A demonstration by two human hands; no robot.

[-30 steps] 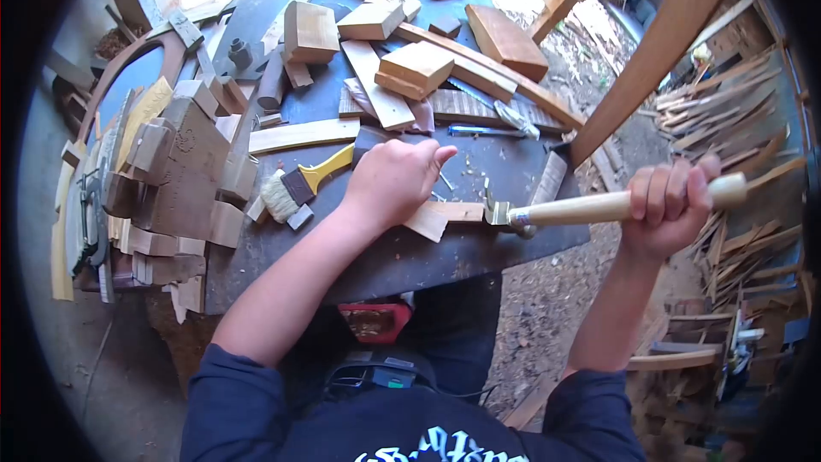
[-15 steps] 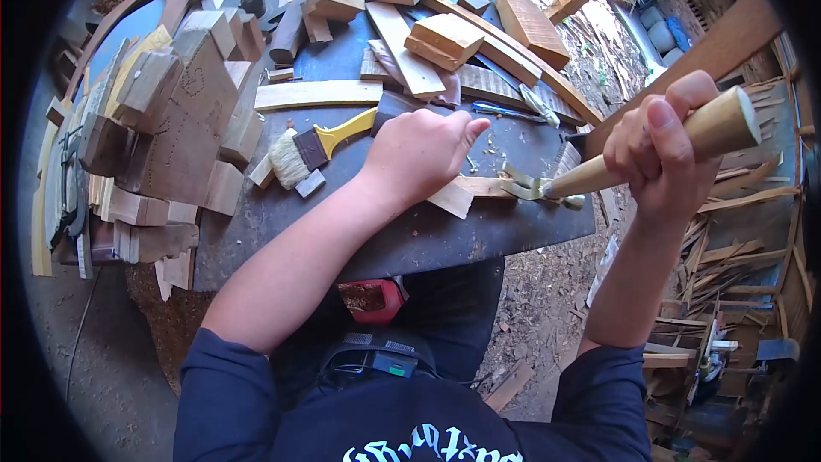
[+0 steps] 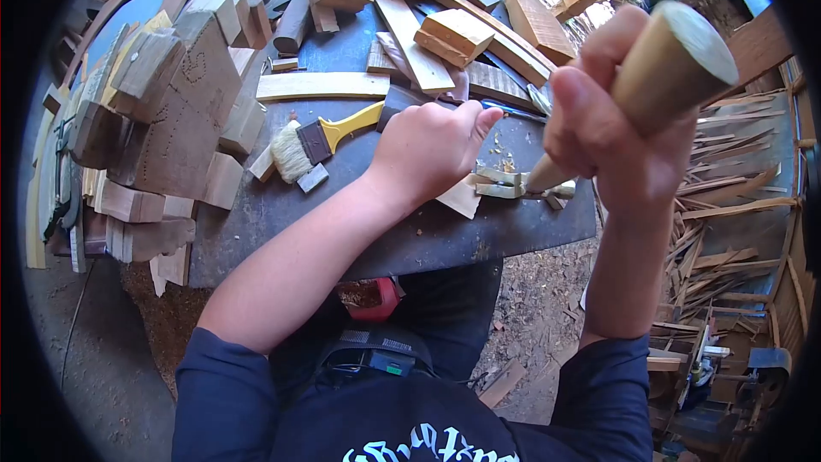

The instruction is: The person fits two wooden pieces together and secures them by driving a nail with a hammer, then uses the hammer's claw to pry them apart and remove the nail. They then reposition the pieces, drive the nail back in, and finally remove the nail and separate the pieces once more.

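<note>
Through the right hand (image 3: 620, 130), hammer (image 3: 660, 75) (aslant)

Wood blocks (image 3: 453, 37) obstruct the tabletop (image 3: 479, 238) at back; front right is passable.

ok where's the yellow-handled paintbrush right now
In the head view, the yellow-handled, pale-bristled paintbrush lies on the dark tabletop, just left of the person's left hand and below a long pale wooden strip in the picture.
</note>
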